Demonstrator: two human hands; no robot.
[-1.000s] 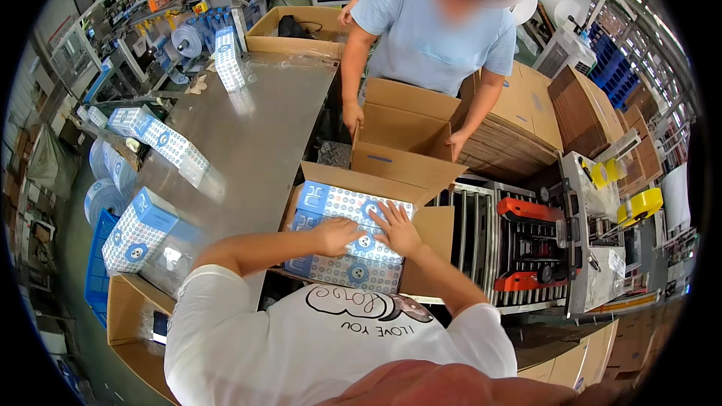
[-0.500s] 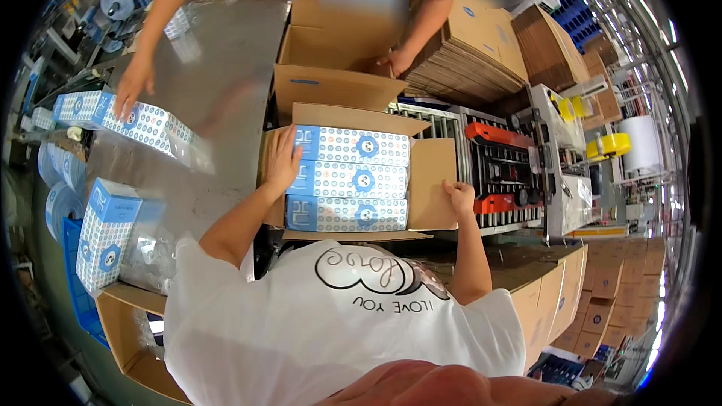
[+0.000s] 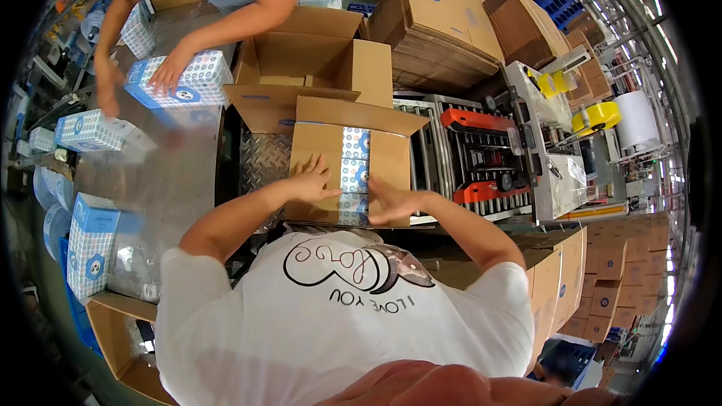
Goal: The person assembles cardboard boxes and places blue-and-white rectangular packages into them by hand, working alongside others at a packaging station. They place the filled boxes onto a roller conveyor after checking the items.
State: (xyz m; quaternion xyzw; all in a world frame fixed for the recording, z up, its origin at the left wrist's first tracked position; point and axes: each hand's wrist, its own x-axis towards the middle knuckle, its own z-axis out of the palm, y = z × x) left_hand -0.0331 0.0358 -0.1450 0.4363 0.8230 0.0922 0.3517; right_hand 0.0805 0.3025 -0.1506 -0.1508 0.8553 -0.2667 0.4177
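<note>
Before me stands a brown cardboard carton holding several blue-and-white patterned packs. Its left and right flaps are folded inward, so the packs show only in the strip between them. My left hand lies spread on the left flap. On the right flap rests my right hand, fingers stretched toward the strip, slightly blurred. The far flap still stands up.
Behind it is another open carton. Across the metal table, a co-worker's hand rests on a patterned pack. A roller conveyor with red parts lies right. Flat cartons are stacked at the back.
Both side flaps have been folded in over the packs, and my hands have come closer together on top. The co-worker has moved left, a hand now on a pack beside the open carton.
</note>
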